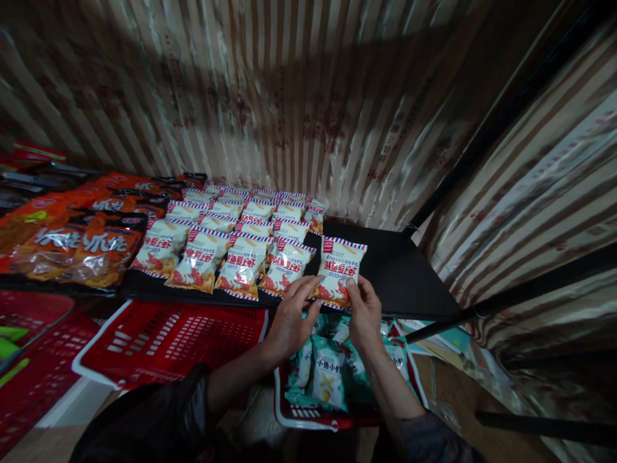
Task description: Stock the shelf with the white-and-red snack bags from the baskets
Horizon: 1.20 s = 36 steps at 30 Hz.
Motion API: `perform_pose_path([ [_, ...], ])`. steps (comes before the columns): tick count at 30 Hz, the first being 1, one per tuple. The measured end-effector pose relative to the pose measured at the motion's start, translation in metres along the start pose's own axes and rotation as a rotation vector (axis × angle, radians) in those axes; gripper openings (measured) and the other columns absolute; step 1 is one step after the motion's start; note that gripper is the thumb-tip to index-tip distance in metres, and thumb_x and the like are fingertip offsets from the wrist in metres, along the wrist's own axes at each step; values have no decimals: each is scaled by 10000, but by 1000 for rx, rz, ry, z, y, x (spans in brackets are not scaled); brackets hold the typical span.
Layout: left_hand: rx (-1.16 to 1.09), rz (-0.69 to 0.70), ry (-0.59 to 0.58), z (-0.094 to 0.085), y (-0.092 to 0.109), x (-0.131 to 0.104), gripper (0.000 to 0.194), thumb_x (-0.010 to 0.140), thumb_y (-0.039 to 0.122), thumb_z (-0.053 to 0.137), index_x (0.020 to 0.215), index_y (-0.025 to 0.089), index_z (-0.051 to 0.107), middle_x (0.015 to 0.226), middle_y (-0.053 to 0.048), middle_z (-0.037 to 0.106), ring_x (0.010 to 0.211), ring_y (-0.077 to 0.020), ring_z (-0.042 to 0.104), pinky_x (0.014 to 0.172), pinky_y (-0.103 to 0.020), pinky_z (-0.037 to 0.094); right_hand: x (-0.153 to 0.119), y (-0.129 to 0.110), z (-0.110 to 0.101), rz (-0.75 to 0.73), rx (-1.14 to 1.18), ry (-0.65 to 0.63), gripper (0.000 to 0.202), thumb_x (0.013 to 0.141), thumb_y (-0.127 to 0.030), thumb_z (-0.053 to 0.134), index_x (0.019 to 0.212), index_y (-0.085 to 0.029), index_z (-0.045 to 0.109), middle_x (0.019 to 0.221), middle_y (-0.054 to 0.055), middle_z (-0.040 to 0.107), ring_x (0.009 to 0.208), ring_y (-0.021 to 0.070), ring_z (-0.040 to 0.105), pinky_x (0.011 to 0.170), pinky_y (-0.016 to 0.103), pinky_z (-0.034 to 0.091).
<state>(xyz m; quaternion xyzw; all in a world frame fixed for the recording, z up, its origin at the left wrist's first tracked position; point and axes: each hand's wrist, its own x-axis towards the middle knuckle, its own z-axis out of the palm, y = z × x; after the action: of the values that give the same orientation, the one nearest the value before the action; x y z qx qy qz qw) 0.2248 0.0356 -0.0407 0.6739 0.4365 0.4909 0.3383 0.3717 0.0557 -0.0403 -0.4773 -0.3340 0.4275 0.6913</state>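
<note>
A white and orange snack bag (pixel 340 267) with a striped top edge stands at the right end of the rows on the black shelf. My right hand (pixel 365 315) grips its lower right corner, thumb on the front and fingers at the side. The fingertips of my left hand (pixel 293 318) reach the bag's lower left edge, its fingers stretched and its thumb apart. Just left of it is a matching snack bag (pixel 288 265), the front one of its row. Several more of the same kind stand in rows behind and to the left.
Orange and black snack packs (pixel 81 241) fill the black shelf (pixel 400 270) further left. Below, a red basket (pixel 301 418) holds several green snack bags (pixel 329 373), beside another red basket (pixel 183 341). Dark posts (pixel 453 308) slant at the right; striped sheeting (pixel 299 96) hangs behind.
</note>
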Motion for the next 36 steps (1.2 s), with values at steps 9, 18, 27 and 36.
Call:
perform_pose_path([
  [9,27,41,-111,0,3,1,494,888,205,450,1380,163,470,1433,-151,479,1294,-237,498,870,-328,589,10,-1,-6,14,-44,60,456,630,-476,773,964,-185,666,887,34,750,812,201,678,749,341,543],
  [18,220,-90,-131,18,17,49,532,845,178,471,1367,73,474,1447,-197,462,1140,-254,615,960,-400,539,50,2,-5,-50,-61,75,465,630,-487,749,965,-181,649,901,48,736,817,203,677,748,342,543],
  [27,251,-209,14,46,29,139,559,820,114,504,1371,63,429,1458,-224,440,1380,-295,398,1149,-446,324,139,-2,27,-181,-164,45,516,637,-503,679,1014,-156,624,816,38,702,710,184,642,672,326,515],
  [36,187,-380,172,61,3,188,577,878,249,481,1398,22,380,1514,-264,330,1461,-369,196,1188,-495,149,185,36,52,-176,-340,29,539,629,-444,674,1089,-164,661,688,-8,686,678,203,632,723,354,501],
])
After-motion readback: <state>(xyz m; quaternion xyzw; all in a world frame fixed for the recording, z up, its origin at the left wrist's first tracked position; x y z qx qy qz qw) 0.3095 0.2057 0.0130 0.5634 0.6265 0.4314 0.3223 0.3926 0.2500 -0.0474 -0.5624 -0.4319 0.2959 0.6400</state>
